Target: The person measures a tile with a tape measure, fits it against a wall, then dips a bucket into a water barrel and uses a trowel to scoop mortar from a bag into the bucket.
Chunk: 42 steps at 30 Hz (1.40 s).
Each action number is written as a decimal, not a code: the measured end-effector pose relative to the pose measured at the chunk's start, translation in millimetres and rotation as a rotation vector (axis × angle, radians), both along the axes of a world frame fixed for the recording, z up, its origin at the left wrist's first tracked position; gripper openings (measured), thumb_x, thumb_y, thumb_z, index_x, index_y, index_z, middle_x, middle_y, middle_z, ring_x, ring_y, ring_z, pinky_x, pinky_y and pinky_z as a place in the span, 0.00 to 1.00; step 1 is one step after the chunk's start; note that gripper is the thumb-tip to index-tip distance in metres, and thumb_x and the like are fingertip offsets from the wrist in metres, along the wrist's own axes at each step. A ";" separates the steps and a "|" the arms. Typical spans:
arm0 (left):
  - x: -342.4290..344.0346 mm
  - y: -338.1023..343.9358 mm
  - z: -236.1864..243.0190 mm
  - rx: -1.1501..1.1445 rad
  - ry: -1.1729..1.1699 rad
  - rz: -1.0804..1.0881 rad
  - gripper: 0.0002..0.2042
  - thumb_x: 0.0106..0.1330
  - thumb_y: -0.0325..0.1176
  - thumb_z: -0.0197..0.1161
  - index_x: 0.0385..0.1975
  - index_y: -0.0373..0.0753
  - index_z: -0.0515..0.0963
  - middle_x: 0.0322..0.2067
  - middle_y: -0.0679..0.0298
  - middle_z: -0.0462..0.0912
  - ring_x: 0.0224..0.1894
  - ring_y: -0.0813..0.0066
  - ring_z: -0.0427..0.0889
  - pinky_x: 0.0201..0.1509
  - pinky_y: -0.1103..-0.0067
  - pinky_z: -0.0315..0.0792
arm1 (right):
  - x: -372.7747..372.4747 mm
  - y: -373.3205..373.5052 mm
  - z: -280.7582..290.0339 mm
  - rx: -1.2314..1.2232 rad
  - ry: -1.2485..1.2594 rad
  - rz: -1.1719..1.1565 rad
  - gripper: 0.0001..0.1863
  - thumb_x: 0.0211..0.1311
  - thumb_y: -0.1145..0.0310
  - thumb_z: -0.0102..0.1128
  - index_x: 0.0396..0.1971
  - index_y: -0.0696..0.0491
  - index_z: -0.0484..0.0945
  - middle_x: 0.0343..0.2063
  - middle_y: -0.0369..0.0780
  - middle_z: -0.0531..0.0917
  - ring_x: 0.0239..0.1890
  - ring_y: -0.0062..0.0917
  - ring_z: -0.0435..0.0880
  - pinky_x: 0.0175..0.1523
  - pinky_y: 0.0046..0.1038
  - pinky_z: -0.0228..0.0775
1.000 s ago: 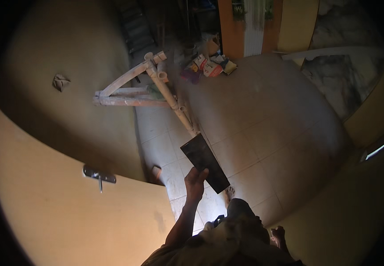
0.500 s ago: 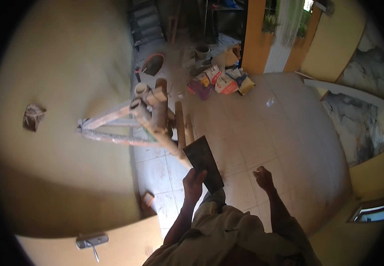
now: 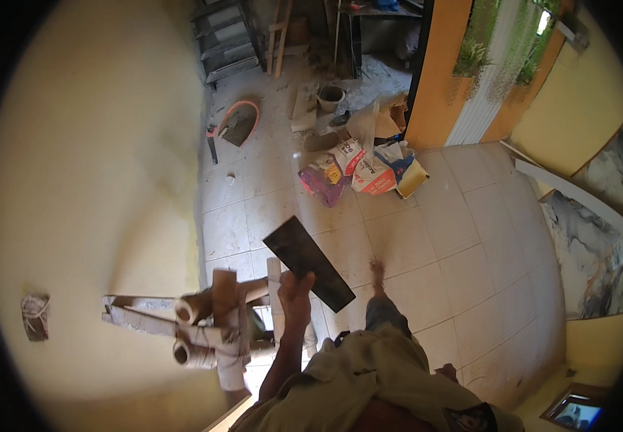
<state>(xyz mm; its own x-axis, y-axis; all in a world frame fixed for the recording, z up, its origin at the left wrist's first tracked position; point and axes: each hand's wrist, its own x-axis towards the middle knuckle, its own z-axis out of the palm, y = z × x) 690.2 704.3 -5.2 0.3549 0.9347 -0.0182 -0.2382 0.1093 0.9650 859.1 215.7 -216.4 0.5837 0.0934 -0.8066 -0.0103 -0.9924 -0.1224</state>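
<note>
- By the left wall (image 3: 95, 158), an orange-rimmed tub (image 3: 256, 114) has some grey stuff (image 3: 238, 127) in it.
- A bucket (image 3: 326, 105) stands farther right; I can't make out its contents.
- Crumpled bags (image 3: 369, 173) lie heaped on the floor (image 3: 462, 237), nearer us.
- The left grip (image 3: 295, 295) is clasped on a dark board (image 3: 310, 265), tilted over the floor ahead of the body.
- The right grip (image 3: 447, 371) is mostly hidden; clenched or released, I can't tell.
- A pole frame (image 3: 225, 338) crowds in between wall and left forearm (image 3: 286, 353).

Board (image 3: 310, 261) in the left hand (image 3: 295, 295), pole frame (image 3: 226, 338) left of it, bags (image 3: 358, 164) ahead on the floor (image 3: 419, 230), bucket (image 3: 331, 99) behind them, ladder (image 3: 226, 42) far left
</note>
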 end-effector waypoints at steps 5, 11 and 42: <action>99.5 114.2 0.9 -0.238 -0.015 0.226 0.08 0.62 0.24 0.62 0.41 0.36 0.79 0.35 0.71 0.81 0.38 0.83 0.77 0.42 0.82 0.71 | 161.1 103.0 -72.1 0.041 0.078 -0.113 0.19 0.55 0.57 0.55 0.33 0.60 0.73 0.33 0.53 0.81 0.35 0.39 0.84 0.35 0.37 0.78; 160.9 248.2 26.1 -0.270 -0.104 0.406 0.10 0.61 0.26 0.61 0.42 0.39 0.76 0.37 0.66 0.80 0.35 0.75 0.80 0.39 0.76 0.76 | 379.5 438.6 -23.9 0.470 -0.303 0.309 0.20 0.58 0.54 0.58 0.35 0.60 0.75 0.35 0.55 0.80 0.42 0.51 0.78 0.47 0.46 0.70; 296.9 1049.2 -21.5 -0.501 -0.059 0.076 0.28 0.69 0.56 0.48 0.60 0.41 0.63 0.52 0.49 0.76 0.56 0.54 0.73 0.57 0.58 0.69 | 463.8 1357.2 158.4 1.538 0.652 -0.691 0.17 0.62 0.71 0.56 0.49 0.60 0.73 0.40 0.43 0.82 0.38 0.30 0.84 0.39 0.32 0.80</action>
<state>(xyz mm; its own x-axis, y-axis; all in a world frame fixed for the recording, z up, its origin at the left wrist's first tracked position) 987.1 1753.5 -26.7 0.3004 0.8394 -0.4529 -0.3156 0.5356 0.7833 1322.9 1572.9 -58.0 0.4957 0.8019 -0.3335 -0.7455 0.1959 -0.6371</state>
